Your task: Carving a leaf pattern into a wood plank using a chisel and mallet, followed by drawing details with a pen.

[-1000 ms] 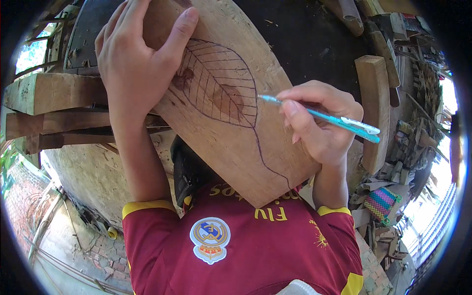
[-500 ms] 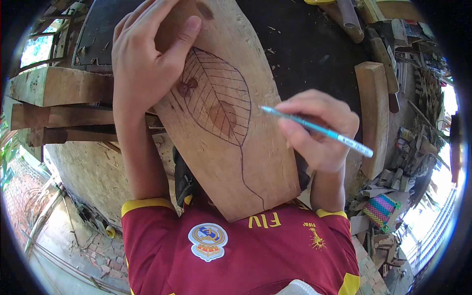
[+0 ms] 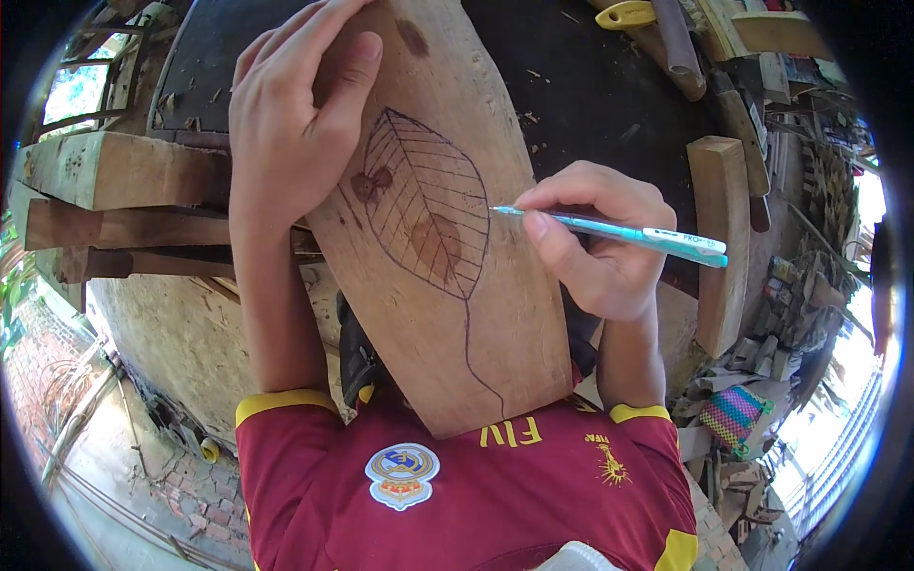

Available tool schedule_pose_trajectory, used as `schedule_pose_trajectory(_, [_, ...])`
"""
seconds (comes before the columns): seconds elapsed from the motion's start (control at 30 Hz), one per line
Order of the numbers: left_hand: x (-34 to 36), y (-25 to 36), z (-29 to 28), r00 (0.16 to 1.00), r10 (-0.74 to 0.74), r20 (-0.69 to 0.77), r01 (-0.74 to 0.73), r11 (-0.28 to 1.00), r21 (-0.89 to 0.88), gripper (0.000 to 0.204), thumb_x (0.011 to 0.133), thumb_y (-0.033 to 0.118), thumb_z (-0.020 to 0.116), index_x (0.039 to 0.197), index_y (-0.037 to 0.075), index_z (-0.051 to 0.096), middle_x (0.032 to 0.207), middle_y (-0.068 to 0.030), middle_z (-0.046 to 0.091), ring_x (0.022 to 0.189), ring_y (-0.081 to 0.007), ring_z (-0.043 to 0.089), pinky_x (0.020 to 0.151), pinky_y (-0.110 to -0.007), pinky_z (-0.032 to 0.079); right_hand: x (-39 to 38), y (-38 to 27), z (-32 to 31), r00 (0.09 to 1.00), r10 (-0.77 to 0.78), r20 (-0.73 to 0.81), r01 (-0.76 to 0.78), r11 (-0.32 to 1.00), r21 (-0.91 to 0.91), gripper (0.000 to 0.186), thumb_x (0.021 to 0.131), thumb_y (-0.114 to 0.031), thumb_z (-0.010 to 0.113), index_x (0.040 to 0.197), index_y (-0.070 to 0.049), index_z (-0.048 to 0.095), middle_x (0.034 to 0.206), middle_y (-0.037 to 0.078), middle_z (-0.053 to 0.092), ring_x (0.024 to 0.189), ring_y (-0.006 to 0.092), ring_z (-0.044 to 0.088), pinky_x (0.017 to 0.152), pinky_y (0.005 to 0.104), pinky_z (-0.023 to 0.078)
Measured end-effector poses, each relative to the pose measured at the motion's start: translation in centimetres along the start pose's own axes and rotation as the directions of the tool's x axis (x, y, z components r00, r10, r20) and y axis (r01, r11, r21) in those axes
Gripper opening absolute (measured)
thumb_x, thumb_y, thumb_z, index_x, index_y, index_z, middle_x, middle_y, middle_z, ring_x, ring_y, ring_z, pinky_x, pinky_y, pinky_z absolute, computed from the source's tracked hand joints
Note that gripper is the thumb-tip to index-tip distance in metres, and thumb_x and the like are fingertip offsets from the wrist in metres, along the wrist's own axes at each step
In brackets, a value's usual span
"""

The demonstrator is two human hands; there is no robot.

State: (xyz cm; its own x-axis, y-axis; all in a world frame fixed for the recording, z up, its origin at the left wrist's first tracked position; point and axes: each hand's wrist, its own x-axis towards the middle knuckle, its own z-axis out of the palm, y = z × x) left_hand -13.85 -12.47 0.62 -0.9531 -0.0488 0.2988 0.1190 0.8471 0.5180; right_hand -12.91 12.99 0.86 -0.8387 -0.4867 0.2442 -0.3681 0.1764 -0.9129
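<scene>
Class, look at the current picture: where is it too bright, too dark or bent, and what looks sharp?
Head view: the upper-left opening is washed out; head view: corners are black; head view: pale slats at lower right seem bowed; head view: the leaf drawing looks crisp.

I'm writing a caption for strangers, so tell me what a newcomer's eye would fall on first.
First, the dark-lined leaf drawing, its stem trailing down the wooden board in the centre. Next, the turquoise pen in the right hand, its tip at the leaf's right edge, with the left hand at the board's upper left. Then the maroon shirt with yellow trim, at the bottom.
</scene>
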Motion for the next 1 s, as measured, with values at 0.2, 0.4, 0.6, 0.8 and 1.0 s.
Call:
schedule_pose_trajectory(0.2, [-0.1,-0.1,0.2,0.997,0.056,-0.049,-0.058,0.997,-0.047,0.041,0.101,0.025,0.056,0.132,-0.001,0.061,0.136,-0.0176,0.063,0.129,-0.0339,0.056,0.112,-0.042,0.035,0.1,0.2,0.1,1.000,-0.024,0.003,0.024,1.000,0.018,0.007,0.076,0.000,0.072,0.083,0.000,0.073,0.070,0.008,0.069,0.058,0.0143,0.065,0.053,0.0244,0.048])
schedule_pose_trajectory(0.4, [-0.1,1.4,-0.4,1.000,-0.023,-0.022,0.023,1.000,-0.019,0.045,0.102,0.027,0.055,0.137,-0.002,0.057,0.136,-0.0186,0.063,0.130,-0.0357,0.055,0.112,-0.043,0.036,0.1,-0.2,-0.3,0.985,0.169,-0.040,-0.159,0.970,0.183,0.006,0.084,-0.001,0.073,0.090,0.002,0.072,0.077,0.006,0.071,0.064,0.0088,0.065,0.056,0.0216,0.049])
schedule_pose_trajectory(0.6, [-0.5,-1.9,0.9,0.995,0.048,-0.084,-0.062,0.983,-0.174,0.055,0.105,0.029,0.054,0.149,-0.002,0.043,0.137,-0.0212,0.062,0.126,-0.0323,0.058,0.109,-0.040,0.039,3.0,0.2,0.9,0.987,0.155,0.035,-0.158,0.930,0.332,0.019,0.096,-0.018,0.074,0.096,0.001,0.070,0.075,0.000,0.067,0.064,0.0016,0.060,0.054,0.0161,0.046])
schedule_pose_trajectory(0.8, [-0.6,-0.4,0.3,0.978,-0.205,-0.051,0.160,0.878,-0.452,0.056,0.106,0.027,0.053,0.153,0.000,0.038,0.138,-0.0239,0.062,0.120,-0.0249,0.063,0.104,-0.034,0.043,3.3,0.3,1.5,0.985,0.170,0.007,-0.168,0.966,0.198,0.021,0.098,-0.020,0.072,0.088,-0.002,0.067,0.068,-0.004,0.060,0.058,0.0003,0.052,0.050,0.0172,0.036])
schedule_pose_trajectory(1.0, [-0.9,-1.5,1.4,0.980,-0.130,-0.151,0.069,0.932,-0.355,0.057,0.106,0.030,0.053,0.153,0.000,0.038,0.137,-0.0253,0.062,0.126,-0.0286,0.061,0.106,-0.037,0.042,3.3,0.2,1.6,0.998,0.058,-0.008,-0.058,0.996,0.064,0.017,0.097,-0.014,0.072,0.087,-0.001,0.068,0.069,-0.002,0.062,0.060,0.0026,0.054,0.053,0.0197,0.039])
